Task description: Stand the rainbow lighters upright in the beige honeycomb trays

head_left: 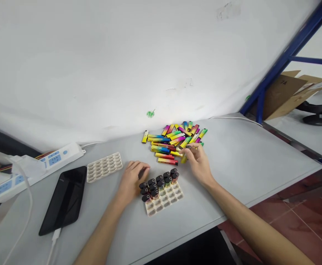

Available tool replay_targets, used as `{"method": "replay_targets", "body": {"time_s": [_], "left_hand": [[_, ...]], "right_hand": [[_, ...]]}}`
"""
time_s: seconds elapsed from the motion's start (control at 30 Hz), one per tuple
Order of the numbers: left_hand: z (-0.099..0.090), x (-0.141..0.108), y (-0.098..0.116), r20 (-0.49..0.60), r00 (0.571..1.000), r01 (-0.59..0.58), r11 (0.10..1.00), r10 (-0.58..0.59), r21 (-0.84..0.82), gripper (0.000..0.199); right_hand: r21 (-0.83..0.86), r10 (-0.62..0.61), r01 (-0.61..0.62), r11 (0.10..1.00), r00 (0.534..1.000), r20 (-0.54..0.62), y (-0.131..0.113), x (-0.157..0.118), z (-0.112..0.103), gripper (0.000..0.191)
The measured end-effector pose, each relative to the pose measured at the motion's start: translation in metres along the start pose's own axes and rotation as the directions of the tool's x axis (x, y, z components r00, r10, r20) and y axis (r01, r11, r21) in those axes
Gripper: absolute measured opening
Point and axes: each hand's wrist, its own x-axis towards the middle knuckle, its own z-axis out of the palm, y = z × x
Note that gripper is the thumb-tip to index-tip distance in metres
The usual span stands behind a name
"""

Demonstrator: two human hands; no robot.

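Note:
A heap of shiny multicoloured lighters (174, 141) lies on the grey table near the wall. My right hand (197, 161) is at the heap's near right edge, its thumb and fingers closed on a lighter (184, 158). In front of the heap, a cream tray with oval slots (165, 204) holds several upright lighters with black tops (160, 181) in its back and left slots. My left hand (133, 178) rests beside the tray's left side, fingers curled; whatever they may hold is hidden.
Another slotted tray (105, 167) with bare slots lies at the left. Beyond it are a black phone (65, 198) on a white cable and a white power strip (53, 160). A blue metal frame (288, 55) and cardboard boxes (290, 92) stand at the right.

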Motion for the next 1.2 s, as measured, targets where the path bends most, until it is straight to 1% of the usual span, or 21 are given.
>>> {"method": "replay_targets", "body": {"time_s": [0.03,0.1,0.23,0.4,0.53,0.63,0.8,1.0,1.1,1.2], "left_hand": [[-0.0002,0.0001,0.0002,0.004,1.000,0.002,1.000,-0.002,0.001,0.015],[-0.0009,-0.0002,0.0009,0.012,1.000,0.009,1.000,-0.009,0.002,0.015],[-0.0020,-0.0012,0.0021,0.018,1.000,0.013,1.000,-0.013,0.001,0.015],[-0.0019,-0.0018,0.0026,0.013,1.000,0.019,1.000,-0.019,-0.013,0.015],[-0.0017,-0.0020,0.0025,0.019,1.000,0.012,1.000,-0.012,-0.004,0.016],[-0.0022,-0.0021,0.0033,0.035,0.999,0.006,1.000,-0.006,0.000,0.018],[-0.0041,-0.0016,0.0063,0.058,0.998,0.024,1.000,-0.025,0.004,0.016],[-0.0045,-0.0011,0.0077,0.052,0.998,0.024,1.000,-0.024,0.004,0.016],[-0.0039,-0.0006,0.0076,0.066,0.997,0.037,0.999,-0.038,0.010,0.016],[-0.0039,-0.0005,0.0075,0.076,0.996,0.043,0.999,-0.044,0.009,0.017]], "right_hand": [[0.045,0.022,-0.022,0.999,1.000,0.001,-0.0009,0.0005,-0.0004,0.025],[0.058,0.047,-0.047,0.997,0.999,0.000,-0.0020,0.0012,-0.0015,0.030],[-0.043,0.068,-0.068,0.997,0.998,-0.008,-0.0019,0.0005,-0.0023,0.033],[-0.184,0.020,-0.015,0.983,0.999,0.027,-0.0018,-0.0019,0.0005,0.026],[-0.215,0.027,-0.012,0.976,0.998,0.064,-0.0031,-0.0029,0.0013,0.026],[-0.226,0.027,-0.011,0.974,0.997,0.068,-0.0042,-0.0035,0.0011,0.026],[-0.227,0.037,-0.016,0.974,0.995,0.089,-0.0039,-0.0044,0.0023,0.028],[-0.211,0.059,-0.036,0.977,0.992,0.108,-0.0033,-0.0050,0.0025,0.033],[-0.164,0.077,-0.053,0.985,0.987,0.140,-0.0037,-0.0055,0.0019,0.039],[-0.099,0.060,-0.044,0.994,0.985,0.164,-0.0052,-0.0064,0.0025,0.043]]}}
